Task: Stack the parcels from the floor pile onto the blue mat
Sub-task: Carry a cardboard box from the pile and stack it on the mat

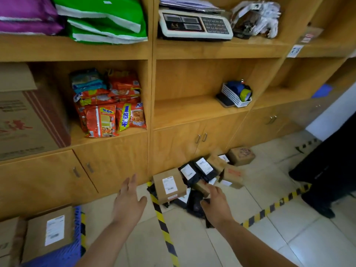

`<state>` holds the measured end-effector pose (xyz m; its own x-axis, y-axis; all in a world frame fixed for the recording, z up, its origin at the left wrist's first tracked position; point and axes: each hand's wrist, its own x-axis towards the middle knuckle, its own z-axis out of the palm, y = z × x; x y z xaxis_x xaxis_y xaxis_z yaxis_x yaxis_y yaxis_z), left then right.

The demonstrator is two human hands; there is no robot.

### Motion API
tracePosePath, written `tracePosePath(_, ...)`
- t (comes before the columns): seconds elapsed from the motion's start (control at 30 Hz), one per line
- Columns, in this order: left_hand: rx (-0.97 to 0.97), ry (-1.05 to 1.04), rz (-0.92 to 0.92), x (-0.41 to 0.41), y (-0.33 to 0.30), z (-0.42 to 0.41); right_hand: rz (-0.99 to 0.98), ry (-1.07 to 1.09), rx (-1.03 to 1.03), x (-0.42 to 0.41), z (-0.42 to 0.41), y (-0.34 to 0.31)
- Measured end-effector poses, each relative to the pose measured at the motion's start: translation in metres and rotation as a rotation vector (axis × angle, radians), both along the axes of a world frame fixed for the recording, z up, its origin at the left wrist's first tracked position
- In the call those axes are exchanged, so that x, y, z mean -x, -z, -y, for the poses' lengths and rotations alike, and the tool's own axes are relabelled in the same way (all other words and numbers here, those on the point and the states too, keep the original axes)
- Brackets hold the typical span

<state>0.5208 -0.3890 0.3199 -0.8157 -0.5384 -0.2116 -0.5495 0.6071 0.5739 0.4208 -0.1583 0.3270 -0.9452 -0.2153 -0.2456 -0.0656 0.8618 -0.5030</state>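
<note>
Head view: flat cardboard parcel [169, 186] atop glossy black poly mailers [194, 205].

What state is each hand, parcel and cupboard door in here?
Left hand: open, empty, raised beside the pile.
Right hand: fingers on a small brown cardboard parcel; grip unclear.
Brown cardboard box with white label: lying in the floor pile.
Labelled brown box: resting on the blue ribbed mat.
Wooden cupboard doors: closed.
</note>
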Motion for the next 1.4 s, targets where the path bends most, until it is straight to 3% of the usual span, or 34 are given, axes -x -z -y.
tracePosePath(0.4,-0.034,-0.059,0.072,0.098,0.033,-0.040,0.087,-0.133,-0.049,0.127,-0.022,0.034)
tracePosePath(0.9,-0.154,0.065,0.242,0.254,0.121,-0.012,0.301,-0.010,-0.048,0.246,0.016,0.116)
tracePosePath(1.13,-0.150,0.042,0.336,0.301,0.187,-0.015,0.435,-0.015,-0.018,0.290,0.031,0.194)
tracePosePath(1.4,-0.263,-0.118,0.469,0.329,0.337,-0.015,0.589,-0.044,-0.052,0.343,0.033,0.344)
